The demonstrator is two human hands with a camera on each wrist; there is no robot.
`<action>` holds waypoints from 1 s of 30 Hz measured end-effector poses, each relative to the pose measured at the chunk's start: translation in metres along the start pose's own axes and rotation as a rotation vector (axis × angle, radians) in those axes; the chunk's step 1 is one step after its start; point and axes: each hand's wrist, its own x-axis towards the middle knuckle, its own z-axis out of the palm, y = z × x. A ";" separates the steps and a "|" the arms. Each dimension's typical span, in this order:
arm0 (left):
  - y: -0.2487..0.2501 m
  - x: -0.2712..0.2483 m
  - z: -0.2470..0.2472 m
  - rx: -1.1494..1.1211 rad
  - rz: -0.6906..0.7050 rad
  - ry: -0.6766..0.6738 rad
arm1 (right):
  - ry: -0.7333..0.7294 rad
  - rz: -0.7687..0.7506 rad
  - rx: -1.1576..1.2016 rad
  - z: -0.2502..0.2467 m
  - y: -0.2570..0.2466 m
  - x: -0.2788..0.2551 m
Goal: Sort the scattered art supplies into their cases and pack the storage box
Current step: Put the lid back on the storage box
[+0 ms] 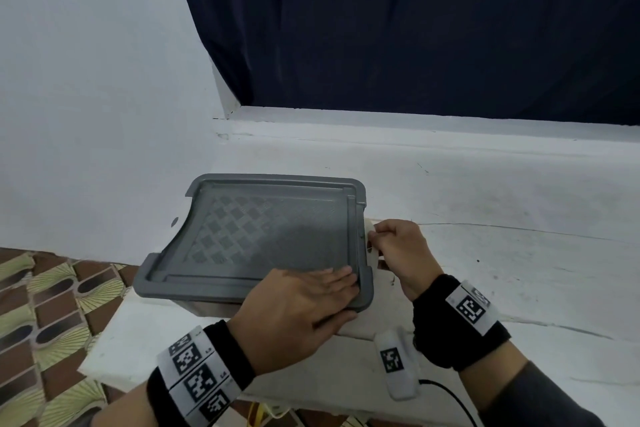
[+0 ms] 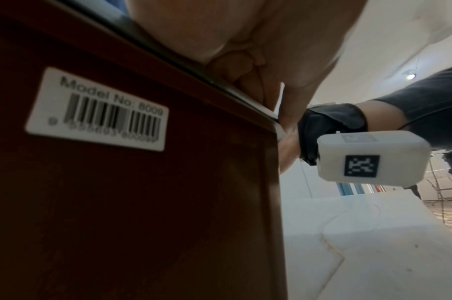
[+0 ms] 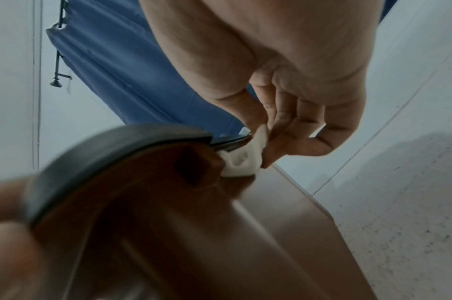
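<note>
White bench (image 1: 485, 218) against wall, dark curtain (image 1: 415, 28) behind. Storage box (image 2: 142, 203) standing on bench near left edge, brown-walled, barcode label (image 2: 96, 109) on near side. Grey lid (image 1: 270, 229) seated on top. Left hand (image 1: 304, 302) laid flat on lid's near right corner, fingers straight, holding nothing. Right hand (image 1: 398, 250) at box's right side, fingers pinching white latch (image 3: 242, 158).

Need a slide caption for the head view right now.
Left hand presses the grey lid flat while right hand pinches the white side latch.
</note>
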 end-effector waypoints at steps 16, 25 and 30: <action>-0.057 -0.035 -0.072 -0.104 -0.463 0.319 | 0.085 -0.075 -0.246 0.022 -0.012 -0.014; -0.152 -0.075 -0.102 0.100 -0.948 -0.025 | 0.083 -0.233 -0.600 0.031 -0.020 -0.006; -0.156 -0.076 -0.094 0.251 -0.897 -0.053 | 0.115 -0.235 -0.573 0.035 -0.021 -0.008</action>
